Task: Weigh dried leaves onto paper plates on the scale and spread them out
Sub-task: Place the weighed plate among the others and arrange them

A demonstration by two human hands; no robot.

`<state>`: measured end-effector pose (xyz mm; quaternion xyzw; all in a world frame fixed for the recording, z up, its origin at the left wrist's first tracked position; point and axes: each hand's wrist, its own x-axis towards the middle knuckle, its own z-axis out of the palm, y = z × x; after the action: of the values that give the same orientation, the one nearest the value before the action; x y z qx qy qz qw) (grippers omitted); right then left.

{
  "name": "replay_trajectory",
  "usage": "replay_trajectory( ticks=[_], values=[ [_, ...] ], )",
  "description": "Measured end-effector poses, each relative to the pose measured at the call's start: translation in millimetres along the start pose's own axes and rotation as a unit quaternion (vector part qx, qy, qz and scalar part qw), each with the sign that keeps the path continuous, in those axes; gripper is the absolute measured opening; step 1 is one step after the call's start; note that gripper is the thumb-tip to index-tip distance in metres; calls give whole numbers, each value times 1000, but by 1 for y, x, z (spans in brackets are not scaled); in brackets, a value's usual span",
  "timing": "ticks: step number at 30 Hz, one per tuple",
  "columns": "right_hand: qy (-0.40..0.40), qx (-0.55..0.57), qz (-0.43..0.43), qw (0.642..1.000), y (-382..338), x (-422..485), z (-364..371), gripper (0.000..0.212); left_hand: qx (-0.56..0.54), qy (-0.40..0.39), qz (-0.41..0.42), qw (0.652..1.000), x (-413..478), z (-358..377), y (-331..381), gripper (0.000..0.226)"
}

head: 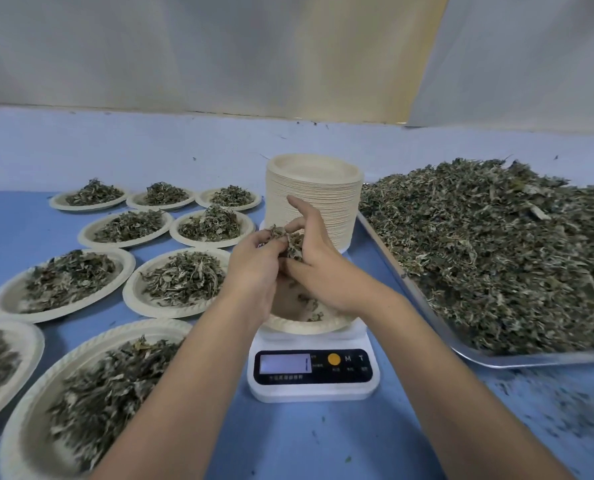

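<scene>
Step in hand: loading. Left hand (254, 263) and right hand (318, 258) meet above the paper plate (302, 328) on the kitchen scale (313, 389). Fingers of both hold 1 clump of dried leaves (287, 237); the right index finger sticks up free. The plate is nearly bare, a few bits in it. Display (284, 363) unreadable.

Next, my guess: drop the clump, read the weight, top up from the heap (496, 258) on the metal tray (531, 361) at right, then spread.

Plate stack (314, 195) sits behind the scale, 9 filled plates (167, 311) at left. Blue table (323, 445) with leaf crumbs on it, pale sheeting (219, 57) behind.
</scene>
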<state>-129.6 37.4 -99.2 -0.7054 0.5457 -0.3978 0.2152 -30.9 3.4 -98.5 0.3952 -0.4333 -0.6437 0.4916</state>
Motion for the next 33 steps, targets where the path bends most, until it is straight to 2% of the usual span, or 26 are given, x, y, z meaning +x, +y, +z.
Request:
replay_trajectory(
  ticks=[3, 9, 12, 14, 18, 22, 26, 28, 33],
  values=[
    [9, 5, 4, 1000, -1, 0, -7, 68, -18, 1, 10, 1000, 1, -3, 3, 7],
    [29, -7, 20, 999, 4, -1, -15, 61, -76, 25, 15, 997, 5, -9, 13, 9],
    [27, 0, 30, 999, 8, 0, -12, 59, -99, 41, 13, 994, 8, -11, 17, 28],
    [22, 9, 43, 999, 9, 0, -9, 59, -108, 38, 18, 993, 8, -12, 20, 33],
    [31, 32, 65, 997, 11, 2, -10, 51, -102, 30, 25, 994, 6, -11, 23, 24],
    [83, 3, 57, 995, 10, 2, -17, 36, -102, 30, 24, 994, 6, -10, 22, 13],
    [132, -1, 50, 990, 9, 1, -19, 35, -115, 27, 23, 993, 7, -9, 23, 12],
    [148, 1, 52, 988, 8, 1, -20, 29, -131, 23, 28, 991, 7, -10, 26, 13],
    [165, 55, 71, 982, 2, 0, -21, 27, -168, 2, 38, 985, 6, -9, 30, 13]
  ],
)
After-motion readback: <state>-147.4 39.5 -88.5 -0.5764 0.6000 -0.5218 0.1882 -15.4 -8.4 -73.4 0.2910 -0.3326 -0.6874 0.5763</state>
